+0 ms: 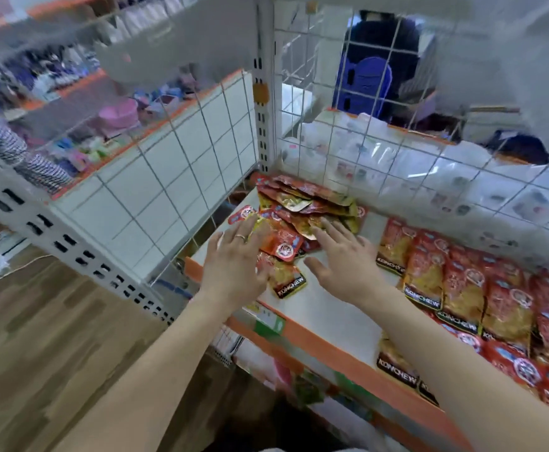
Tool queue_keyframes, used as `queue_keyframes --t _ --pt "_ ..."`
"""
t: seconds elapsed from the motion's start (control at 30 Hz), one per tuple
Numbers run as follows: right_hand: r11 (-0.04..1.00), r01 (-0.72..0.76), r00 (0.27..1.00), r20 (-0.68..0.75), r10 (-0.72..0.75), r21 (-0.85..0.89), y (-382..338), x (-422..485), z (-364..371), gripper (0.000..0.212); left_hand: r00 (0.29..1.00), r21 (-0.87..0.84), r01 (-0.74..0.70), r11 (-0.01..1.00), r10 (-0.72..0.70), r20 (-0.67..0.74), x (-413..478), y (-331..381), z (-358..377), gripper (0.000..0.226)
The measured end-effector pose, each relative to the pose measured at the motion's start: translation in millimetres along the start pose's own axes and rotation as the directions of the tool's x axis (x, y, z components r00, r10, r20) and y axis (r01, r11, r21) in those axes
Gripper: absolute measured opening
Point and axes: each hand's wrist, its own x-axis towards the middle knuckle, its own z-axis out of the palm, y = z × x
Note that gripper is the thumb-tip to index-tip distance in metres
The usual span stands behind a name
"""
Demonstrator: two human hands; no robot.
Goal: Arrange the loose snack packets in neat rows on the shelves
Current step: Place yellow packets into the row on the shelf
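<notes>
Flanking the loose packets [302, 212] at the shelf [332, 309] far left, your left hand [235, 259] and right hand [346, 256] show straight, spread fingers (tidy rows [455, 282] sit right).

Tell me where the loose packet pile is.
Head view: the loose packet pile lies in the back-left corner of the shelf, against the wire mesh, left of the neat rows.

one left hand [237, 259], one right hand [345, 256], one ring [241, 237], one heap of loose konchew packets [302, 207], one blue plastic chair [369, 83].
</notes>
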Motion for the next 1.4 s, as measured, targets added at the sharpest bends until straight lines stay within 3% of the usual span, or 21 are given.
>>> queue_keyframes --t 0.17,0.3,0.57,0.73,0.87,0.97,1.0,1.07,1.17,1.27,1.4 --pt "0.992 -0.125 0.989 0.083 0.125 -0.002 0 27 10 0.068 0.988 0.054 -0.092 0.994 0.085 0.129 41 -14 10 0.083" --pt "0.981 -0.194 0.980 0.043 0.194 -0.003 -9 28 20 0.062 0.968 0.013 -0.143 0.990 0.137 0.212 56 -25 20 0.082" --pt "0.977 -0.207 0.964 -0.161 0.213 0.057 -28 0 44 0.043 0.979 -0.142 -0.204 0.969 0.203 -0.018 48 -42 43 0.063" --pt "0.969 -0.180 0.944 -0.248 0.218 0.169 -27 -17 53 0.028 0.973 -0.196 -0.231 0.953 0.221 -0.072 40 -46 44 0.068" --pt "0.957 -0.186 0.946 -0.224 0.235 0.221 -29 -15 49 0.037 0.973 -0.290 -0.231 0.929 0.218 -0.078 33 -52 41 0.071" --pt "0.923 -0.223 0.891 -0.318 0.323 0.313 -29 -5 41 0.039 0.984 -0.431 -0.180 0.884 0.163 -0.077 32 -53 35 0.075" --pt "0.921 -0.240 0.881 -0.329 0.339 0.308 -25 0 37 0.043 0.988 -0.496 -0.156 0.854 0.141 -0.069 33 -53 32 0.075" --pt "0.943 -0.292 0.922 -0.216 0.321 0.157 -13 11 28 0.063 0.994 -0.653 -0.099 0.751 0.105 -0.030 35 -52 26 0.074" --pt "0.954 -0.280 0.959 0.007 0.283 -0.104 1 21 18 0.079 0.988 -0.892 0.063 0.448 0.100 0.121 39 -50 15 0.063" --pt "0.953 -0.251 0.968 -0.045 0.247 -0.170 6 22 19 0.072 0.959 -0.963 0.226 0.145 0.140 0.246 45 -47 9 0.051" --pt "0.974 -0.185 0.960 -0.235 0.151 -0.127 10 14 28 0.049 0.926 -0.931 0.355 -0.087 0.166 0.338 47 -41 6 0.034"
